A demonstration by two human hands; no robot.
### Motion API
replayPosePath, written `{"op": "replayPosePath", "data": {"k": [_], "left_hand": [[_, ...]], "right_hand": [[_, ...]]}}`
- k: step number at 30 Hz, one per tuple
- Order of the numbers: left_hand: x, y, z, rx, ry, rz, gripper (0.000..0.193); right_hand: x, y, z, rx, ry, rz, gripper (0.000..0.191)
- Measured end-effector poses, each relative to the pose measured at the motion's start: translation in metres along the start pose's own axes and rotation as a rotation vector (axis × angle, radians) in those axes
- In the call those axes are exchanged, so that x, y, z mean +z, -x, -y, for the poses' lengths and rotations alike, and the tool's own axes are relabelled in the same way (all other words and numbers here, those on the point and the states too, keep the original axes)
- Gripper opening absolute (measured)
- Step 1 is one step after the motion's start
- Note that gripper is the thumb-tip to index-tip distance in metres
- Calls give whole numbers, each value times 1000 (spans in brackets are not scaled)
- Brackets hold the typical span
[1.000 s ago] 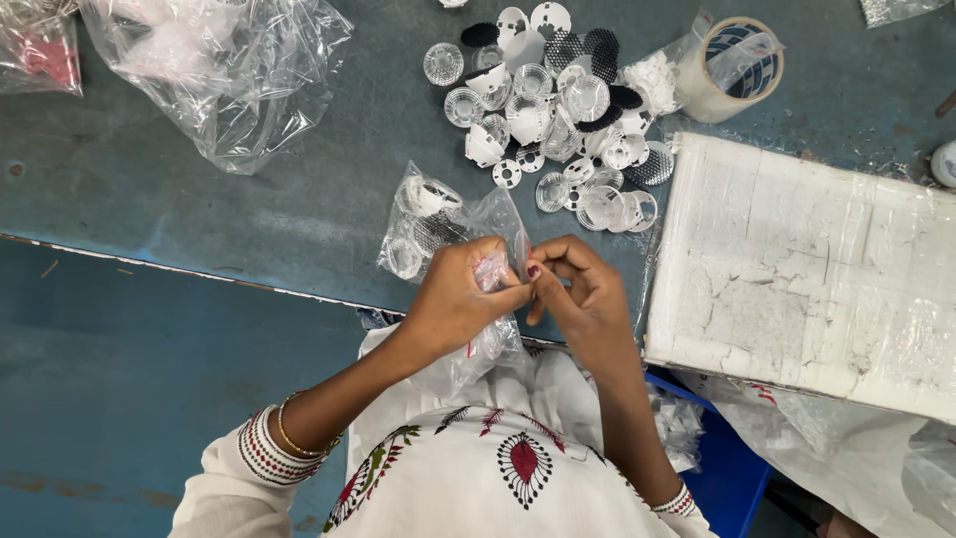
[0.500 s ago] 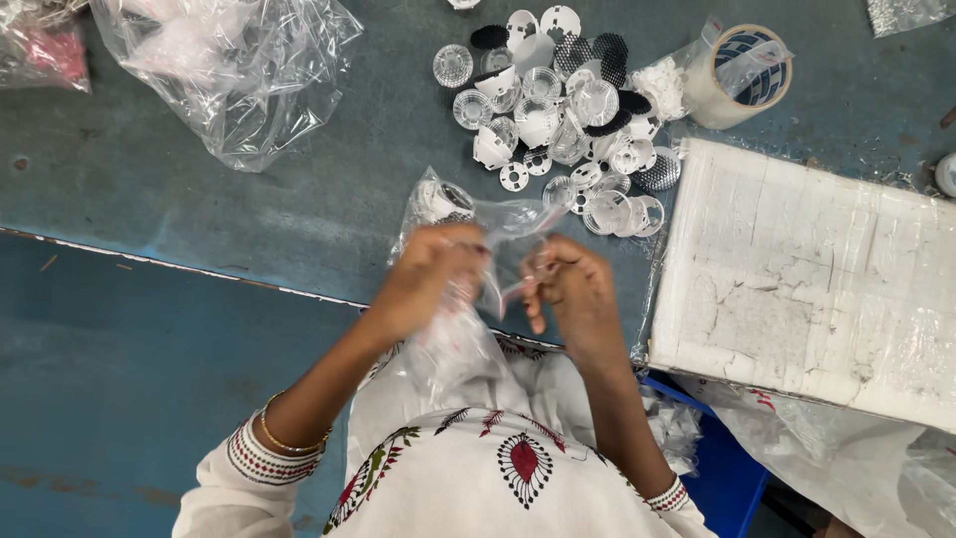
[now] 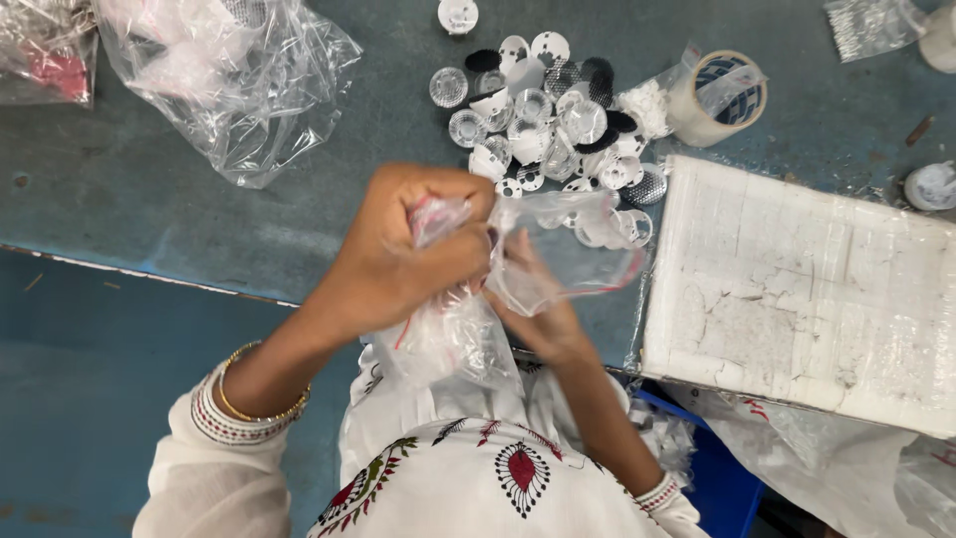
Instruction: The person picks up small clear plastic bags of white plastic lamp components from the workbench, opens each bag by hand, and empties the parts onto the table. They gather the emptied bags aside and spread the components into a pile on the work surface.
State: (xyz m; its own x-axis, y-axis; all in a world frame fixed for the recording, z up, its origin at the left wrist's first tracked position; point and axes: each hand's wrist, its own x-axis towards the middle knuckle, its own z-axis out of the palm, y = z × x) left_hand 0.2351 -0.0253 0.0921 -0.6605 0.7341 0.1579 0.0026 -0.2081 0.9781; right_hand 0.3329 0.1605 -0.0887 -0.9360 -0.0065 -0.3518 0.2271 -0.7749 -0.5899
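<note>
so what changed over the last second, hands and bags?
Both hands lifted off the table edge toward the camera. The left hand went from pinching a small bag to gripping a bunch of clear plastic bags. The right hand, mostly hidden, now holds a red-striped zip bag pulled open. The pile of round lenses, tape roll and foam block stayed put.

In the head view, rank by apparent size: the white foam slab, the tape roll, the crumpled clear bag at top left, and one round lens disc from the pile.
1. White foam slab, largest.
2. Crumpled clear bag, though its loose shape makes its extent inexact.
3. Tape roll.
4. Lens disc, smallest.
</note>
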Motion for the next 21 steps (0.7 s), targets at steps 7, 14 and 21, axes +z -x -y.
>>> {"op": "replayPosePath", "data": {"k": [7,14,21], "left_hand": [[-61,-63,46,-69,116,-13,23],[-124,-135,129,-152,-327,-72,25],[-118,-176,158,-87,-271,-149,35]], "right_hand": [[2,-12,12,-71,-455,342,53],[8,-9,120,-233,87,40,50],[-11,-20,155,-352,526,-160,35]]}}
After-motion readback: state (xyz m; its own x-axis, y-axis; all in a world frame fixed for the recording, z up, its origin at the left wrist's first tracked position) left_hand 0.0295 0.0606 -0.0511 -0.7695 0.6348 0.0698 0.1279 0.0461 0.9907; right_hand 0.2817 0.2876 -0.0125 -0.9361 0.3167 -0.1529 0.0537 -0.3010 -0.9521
